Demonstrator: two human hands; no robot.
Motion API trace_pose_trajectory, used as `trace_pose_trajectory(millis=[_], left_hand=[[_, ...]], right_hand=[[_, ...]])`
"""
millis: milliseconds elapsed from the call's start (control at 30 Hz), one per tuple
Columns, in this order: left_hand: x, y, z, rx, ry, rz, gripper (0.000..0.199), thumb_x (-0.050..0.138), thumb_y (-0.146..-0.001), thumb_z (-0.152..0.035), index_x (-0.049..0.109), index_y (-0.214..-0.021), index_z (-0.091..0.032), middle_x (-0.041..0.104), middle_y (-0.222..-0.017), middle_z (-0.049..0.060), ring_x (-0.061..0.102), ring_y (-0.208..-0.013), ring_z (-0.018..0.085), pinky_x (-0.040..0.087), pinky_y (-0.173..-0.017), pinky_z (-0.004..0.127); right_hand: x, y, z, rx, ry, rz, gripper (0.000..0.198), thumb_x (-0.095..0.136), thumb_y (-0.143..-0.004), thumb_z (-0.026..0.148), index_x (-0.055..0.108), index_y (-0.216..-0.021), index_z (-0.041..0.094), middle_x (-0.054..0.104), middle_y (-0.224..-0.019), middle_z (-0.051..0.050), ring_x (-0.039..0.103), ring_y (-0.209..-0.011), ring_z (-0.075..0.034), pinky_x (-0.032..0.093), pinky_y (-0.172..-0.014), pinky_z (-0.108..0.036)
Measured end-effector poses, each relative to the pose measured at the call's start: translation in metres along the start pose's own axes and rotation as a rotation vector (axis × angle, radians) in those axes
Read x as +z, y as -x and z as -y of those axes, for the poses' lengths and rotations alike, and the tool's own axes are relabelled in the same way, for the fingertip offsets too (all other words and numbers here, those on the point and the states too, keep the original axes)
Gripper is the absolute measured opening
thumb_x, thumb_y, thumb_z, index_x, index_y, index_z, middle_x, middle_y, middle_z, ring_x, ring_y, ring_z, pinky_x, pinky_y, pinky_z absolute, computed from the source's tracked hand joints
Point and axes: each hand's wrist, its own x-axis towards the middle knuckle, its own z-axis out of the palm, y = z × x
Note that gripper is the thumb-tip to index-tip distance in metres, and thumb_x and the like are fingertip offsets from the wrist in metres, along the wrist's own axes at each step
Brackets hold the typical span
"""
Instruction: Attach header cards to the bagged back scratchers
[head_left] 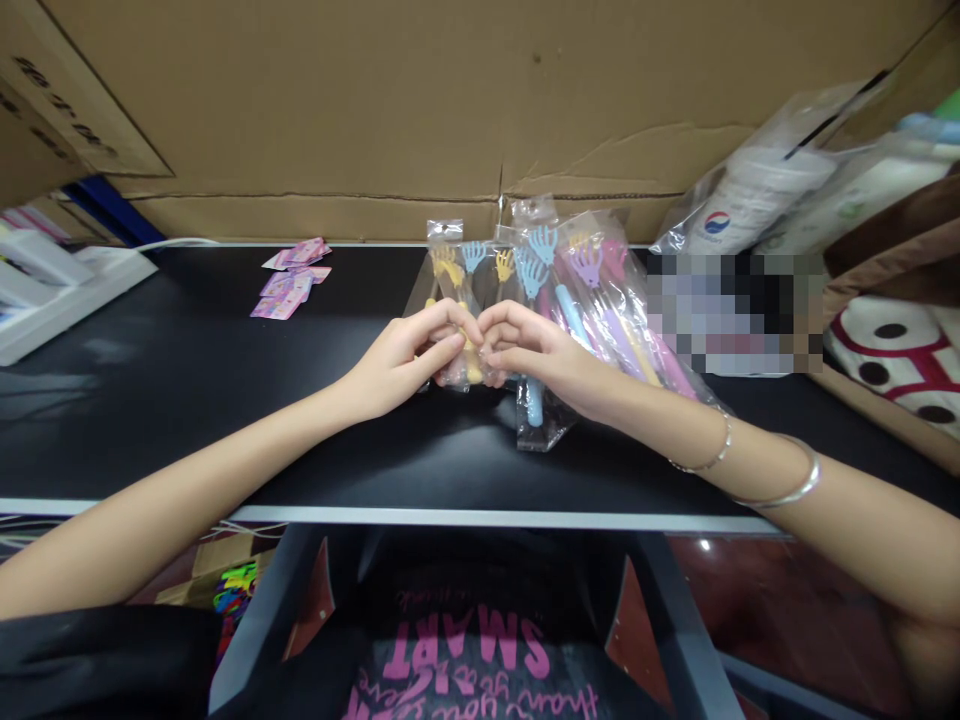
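Note:
My left hand [409, 358] curls its fingers round the lower end of a yellow back scratcher [448, 268] in a clear plastic bag. From the other side my right hand [536, 350] meets it, thumb and fingers pinched on the same bagged scratcher. The fingertips of both hands nearly touch. Under and beside my right hand lie several more bagged back scratchers: a blue one [534, 405], a purple one [586, 262] and a pink one [671, 362]. Part of the held handle is hidden by my fingers.
Small pink printed packets [283, 295] lie on the black desk [187, 400] at the left. A white rack [82, 300] stands at the left edge. Cardboard [337, 110] walls the back. At the right are a bagged white cup [742, 200] and a patterned cloth item [900, 350].

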Motion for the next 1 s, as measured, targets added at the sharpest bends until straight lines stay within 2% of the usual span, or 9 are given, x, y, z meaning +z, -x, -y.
trace_pose_trajectory(millis=[267,633,1000], left_hand=[[0.0006,0.0001,-0.0019,-0.009,-0.017,-0.002,0.026,0.049,-0.096,-0.041,0.056,-0.094,-0.017,0.061,-0.068,-0.002,0.051,-0.055,0.008,0.039,-0.054,0.019],[-0.0013,-0.0002,0.0011,-0.004,-0.048,-0.034,0.028,0.05,-0.095,-0.044,0.057,-0.093,-0.017,0.058,-0.067,-0.002,0.051,-0.056,0.009,0.039,-0.054,0.02],[-0.0013,0.0001,-0.0004,-0.048,-0.018,-0.008,0.029,0.051,-0.094,-0.045,0.056,-0.098,-0.017,0.054,-0.062,-0.004,0.051,-0.053,0.009,0.04,-0.053,0.019]], right_hand=[[0.0003,0.0002,-0.0005,-0.009,0.011,-0.005,0.018,0.055,-0.082,0.01,0.05,-0.096,0.02,0.059,-0.075,0.005,0.057,-0.064,-0.008,0.05,-0.063,-0.022],[-0.0007,-0.0006,-0.0015,-0.013,-0.032,-0.005,0.03,0.054,-0.07,0.004,0.052,-0.095,0.02,0.058,-0.078,0.004,0.057,-0.071,-0.01,0.05,-0.063,-0.022],[0.0003,-0.0003,-0.0029,-0.063,0.034,-0.02,0.026,0.057,-0.074,0.007,0.048,-0.094,0.021,0.058,-0.075,0.005,0.056,-0.065,-0.008,0.05,-0.062,-0.023]])
